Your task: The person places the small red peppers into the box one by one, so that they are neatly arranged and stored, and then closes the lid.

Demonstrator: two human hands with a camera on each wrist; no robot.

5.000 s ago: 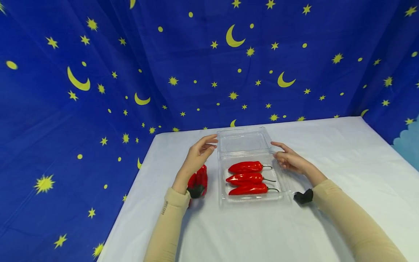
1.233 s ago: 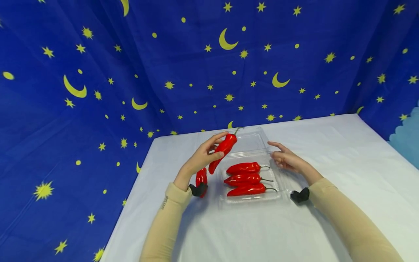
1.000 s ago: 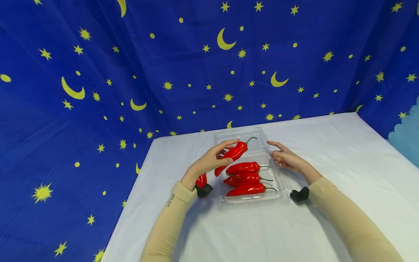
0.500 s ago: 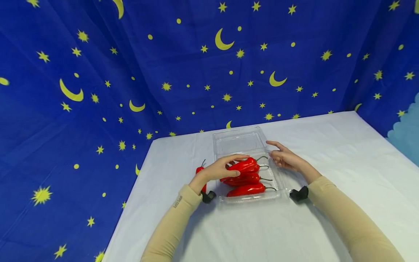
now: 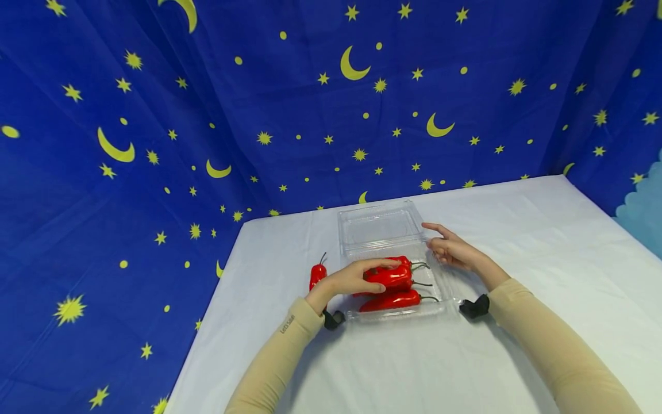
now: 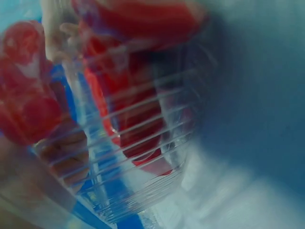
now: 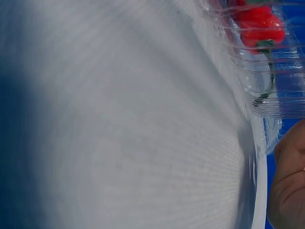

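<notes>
In the head view, my left hand [image 5: 359, 279] grips a red chili pepper [image 5: 395, 278] between thumb and fingers, low inside the clear plastic clamshell box [image 5: 395, 313]. It partly covers the peppers under and behind it; the front pepper [image 5: 390, 301] lies in plain sight with its stem to the right. The left wrist view, blurred, has red peppers [image 6: 128, 100] through the ribbed box wall. My right hand [image 5: 455, 250] is at the box's right side near the hinge, index finger extended and the other fingers bent. Whether it touches the plastic is hard to tell.
Another red pepper [image 5: 318, 277] lies on the white-covered table [image 5: 403, 368], left of the box, partly behind my left wrist. The box's transparent lid [image 5: 380, 225] lies folded back behind its base. A blue curtain [image 5: 289, 86] with yellow stars and moons stands behind the table.
My left hand, which was without a pepper at first, has carried one from the left over the lid and down into the box among the others. My right hand has stayed almost still.
</notes>
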